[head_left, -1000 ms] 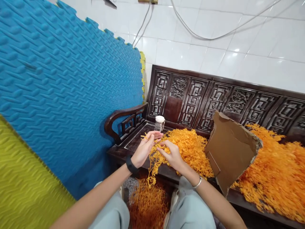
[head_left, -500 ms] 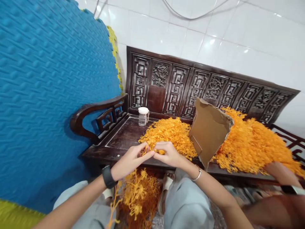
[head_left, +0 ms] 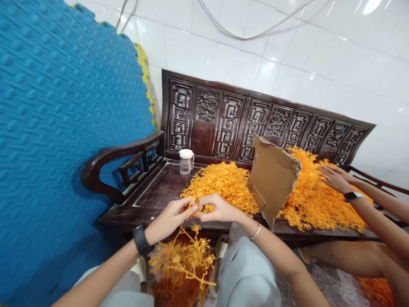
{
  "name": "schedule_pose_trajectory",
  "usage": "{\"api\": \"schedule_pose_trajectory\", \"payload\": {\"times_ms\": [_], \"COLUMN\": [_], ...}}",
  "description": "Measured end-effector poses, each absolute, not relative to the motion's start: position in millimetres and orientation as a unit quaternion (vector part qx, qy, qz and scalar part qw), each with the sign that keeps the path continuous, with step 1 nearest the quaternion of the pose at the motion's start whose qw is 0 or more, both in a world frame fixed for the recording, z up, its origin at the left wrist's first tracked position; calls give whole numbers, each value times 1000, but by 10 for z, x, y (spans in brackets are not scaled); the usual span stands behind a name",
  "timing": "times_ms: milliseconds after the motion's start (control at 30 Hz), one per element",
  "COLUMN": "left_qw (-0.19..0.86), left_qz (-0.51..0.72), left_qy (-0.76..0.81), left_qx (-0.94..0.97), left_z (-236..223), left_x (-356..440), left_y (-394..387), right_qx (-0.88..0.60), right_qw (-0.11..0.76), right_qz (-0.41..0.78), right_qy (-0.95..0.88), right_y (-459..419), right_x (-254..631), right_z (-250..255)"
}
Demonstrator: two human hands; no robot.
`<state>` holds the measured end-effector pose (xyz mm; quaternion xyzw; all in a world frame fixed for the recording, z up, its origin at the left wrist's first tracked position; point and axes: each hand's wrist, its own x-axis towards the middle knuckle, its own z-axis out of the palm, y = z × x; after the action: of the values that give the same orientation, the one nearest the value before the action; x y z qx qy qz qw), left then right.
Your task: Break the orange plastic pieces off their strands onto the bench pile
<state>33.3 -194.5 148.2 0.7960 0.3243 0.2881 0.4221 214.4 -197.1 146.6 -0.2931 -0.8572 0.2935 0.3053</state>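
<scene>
My left hand (head_left: 169,217) and my right hand (head_left: 217,209) meet in front of me, both pinched on the top of an orange plastic sprig (head_left: 185,256) that hangs down between my knees. The fingers of each hand are closed on its thin stem. Just beyond my hands a heap of orange sprigs (head_left: 223,183) lies on the dark carved wooden bench (head_left: 153,192). A torn piece of cardboard (head_left: 271,179) stands upright in the heap, dividing it from a larger orange pile (head_left: 319,200) on the right.
A clear jar with a white lid (head_left: 185,161) stands on the bench seat near the armrest (head_left: 108,157). Blue foam mats (head_left: 64,128) lean on the left. Another person's hand (head_left: 334,178) with a watch rests on the right pile. More orange sprigs (head_left: 172,290) lie on the floor.
The view has swung down and right. The sprig now hangs lower between my knees with both hands pinched together on it. Another person's hand has come onto the right pile.
</scene>
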Motion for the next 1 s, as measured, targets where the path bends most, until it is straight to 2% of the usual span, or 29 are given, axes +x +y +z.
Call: {"api": "schedule_pose_trajectory", "payload": {"times_ms": [200, 433, 567, 700, 800, 1000], "left_qw": [459, 501, 499, 464, 468, 467], "left_qz": [275, 274, 314, 375, 359, 332], "left_qy": [347, 334, 335, 337, 343, 338], "left_qx": [770, 750, 735, 728, 731, 746], "left_z": [1476, 1559, 1543, 1520, 1494, 1442], "left_x": [326, 249, 238, 258, 259, 249], "left_y": [-1865, -1883, -1855, -1816, -1808, -1840], "right_qx": [-333, -352, -366, -370, -351, -336], "right_qw": [322, 403, 443, 396, 349, 314], "right_qz": [249, 220, 238, 278, 271, 295], "right_qy": [-851, -816, -783, -793, -826, -837], "right_y": [-1949, -1993, -1966, -1940, -1933, -1919], "right_x": [2150, 2107, 2075, 2082, 2090, 2097], "right_z": [1502, 1521, 1504, 1540, 1553, 1487]}}
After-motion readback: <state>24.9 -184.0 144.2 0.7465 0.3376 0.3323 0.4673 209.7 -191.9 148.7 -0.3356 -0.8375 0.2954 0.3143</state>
